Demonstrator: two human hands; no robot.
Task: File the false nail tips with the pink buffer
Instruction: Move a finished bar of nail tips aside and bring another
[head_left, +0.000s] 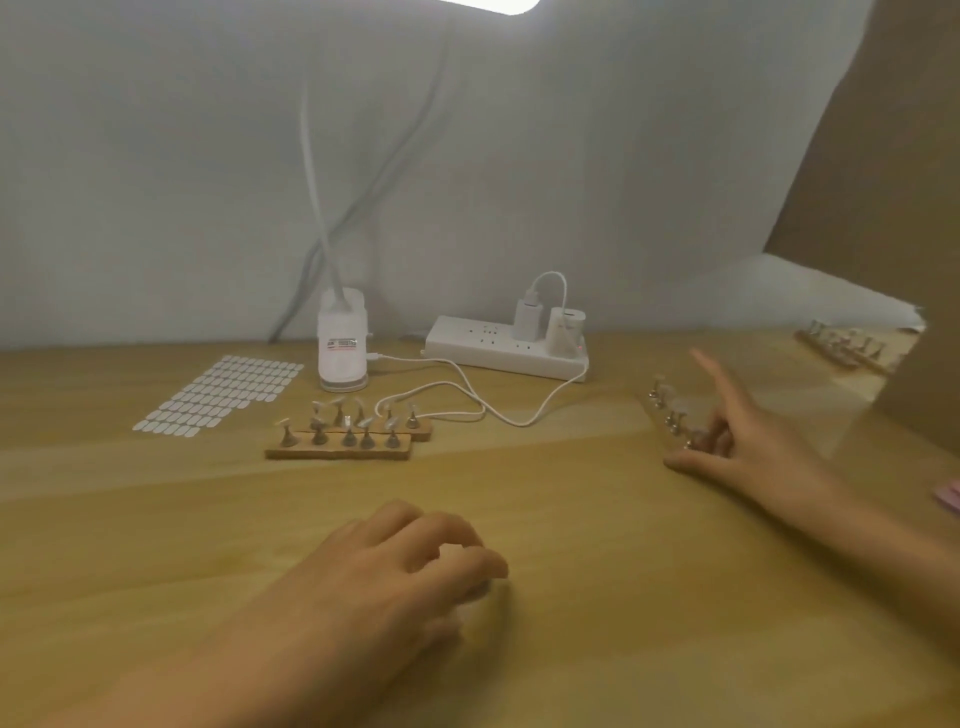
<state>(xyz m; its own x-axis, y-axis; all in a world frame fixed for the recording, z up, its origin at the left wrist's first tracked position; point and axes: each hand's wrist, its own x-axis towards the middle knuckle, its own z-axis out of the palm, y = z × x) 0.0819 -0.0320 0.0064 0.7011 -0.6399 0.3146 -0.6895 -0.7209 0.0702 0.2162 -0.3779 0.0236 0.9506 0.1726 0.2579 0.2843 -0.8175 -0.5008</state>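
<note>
Resting on the wooden table (545, 499), left hand (395, 566) curls (holding anything? can't tell); right hand (753, 452) splays, forefinger out, by a nail stand (667, 413); grey cloth (208, 156) behind.

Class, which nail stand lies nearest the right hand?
The angled stand beside the right hand; the middle pair and the far-right stand sit well away.

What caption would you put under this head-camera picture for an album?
Right hand touches a nail stand on the table; left hand rests curled in front.
</note>
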